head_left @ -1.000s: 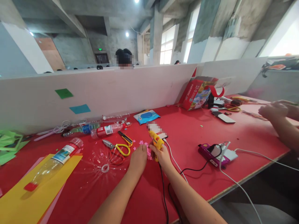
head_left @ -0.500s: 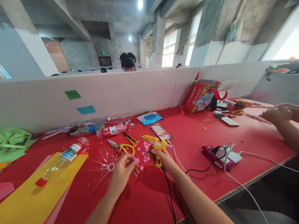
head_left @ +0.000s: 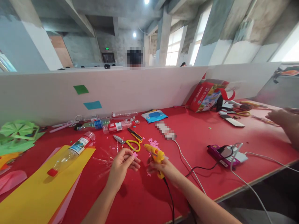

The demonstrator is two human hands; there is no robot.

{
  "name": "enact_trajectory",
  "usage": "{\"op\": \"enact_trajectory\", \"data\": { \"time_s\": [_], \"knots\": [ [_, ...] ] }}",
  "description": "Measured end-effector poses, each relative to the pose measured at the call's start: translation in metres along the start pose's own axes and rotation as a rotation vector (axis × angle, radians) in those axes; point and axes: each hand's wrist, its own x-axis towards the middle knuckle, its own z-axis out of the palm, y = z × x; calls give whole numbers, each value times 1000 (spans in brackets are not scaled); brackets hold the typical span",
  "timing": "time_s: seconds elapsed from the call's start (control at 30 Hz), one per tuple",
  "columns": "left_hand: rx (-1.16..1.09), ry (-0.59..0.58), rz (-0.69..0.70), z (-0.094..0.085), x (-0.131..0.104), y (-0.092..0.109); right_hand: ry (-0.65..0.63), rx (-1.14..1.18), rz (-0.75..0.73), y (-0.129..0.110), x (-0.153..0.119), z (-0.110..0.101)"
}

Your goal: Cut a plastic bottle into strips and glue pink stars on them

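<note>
My left hand (head_left: pixel 123 165) pinches a small pink paper star (head_left: pixel 135 154) between thumb and fingers, above the red table. A yellow hot glue gun (head_left: pixel 157 153) is wrapped in my right hand (head_left: pixel 164 168). Its nozzle points up and left toward the star, with a gap between them. Several loose pink stars (head_left: pixel 153 142) lie behind the gun. Yellow-handled scissors (head_left: pixel 133 145) and a yellow and black utility knife (head_left: pixel 135 135) rest beyond my left hand. A clear, cut-up plastic bottle piece (head_left: pixel 104 162) spreads out left of it, partly hidden.
A plastic bottle (head_left: pixel 70 155) lies on yellow paper (head_left: pixel 35 189) at left. More bottles (head_left: pixel 118 126), a wipes pack (head_left: pixel 154 116) and a phone (head_left: pixel 165 130) lie farther back. Cables run from a purple power strip (head_left: pixel 220 157) at right. Another person's hand (head_left: pixel 283 119) appears at the right edge.
The glue gun has dropped slightly, and its nozzle has swung nearer to the star. My left hand still pinches the star. The whole view has shifted a little.
</note>
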Motion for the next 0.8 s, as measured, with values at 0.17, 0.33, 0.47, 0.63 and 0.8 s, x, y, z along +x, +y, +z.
{"op": "enact_trajectory", "data": {
  "time_s": [0.17,0.33,0.47,0.63,0.8],
  "knots": [
    [-11,6,-9,1,3,-3,34,-34,-44,11,8,3],
    [21,3,-24,4,4,-7,180,9,-160,2,22,-12],
    [38,-9,-49,13,7,-10,134,61,-172,-11,18,-5],
    [119,-40,-17,27,10,-12,14,97,-159,-27,24,9],
    [172,29,33,27,14,-8,-106,55,-129,-40,38,15]
  ]
}}
